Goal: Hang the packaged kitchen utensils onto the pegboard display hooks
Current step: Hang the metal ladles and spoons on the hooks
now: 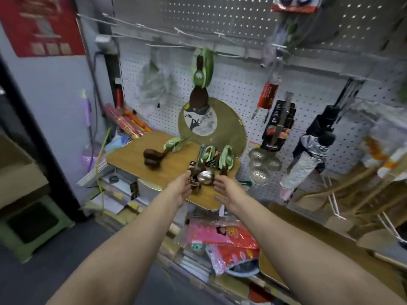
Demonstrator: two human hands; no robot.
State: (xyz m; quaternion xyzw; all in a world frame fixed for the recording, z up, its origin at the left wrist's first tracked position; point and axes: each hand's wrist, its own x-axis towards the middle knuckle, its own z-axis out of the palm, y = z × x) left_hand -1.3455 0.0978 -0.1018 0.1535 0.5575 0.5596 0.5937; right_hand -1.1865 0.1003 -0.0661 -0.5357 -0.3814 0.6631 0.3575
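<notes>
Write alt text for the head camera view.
Both hands reach over a wooden board: the left hand grips a packaged ladle, the right hand open beside it. More green-carded utensils lie there; one hangs on the pegboard.
</notes>
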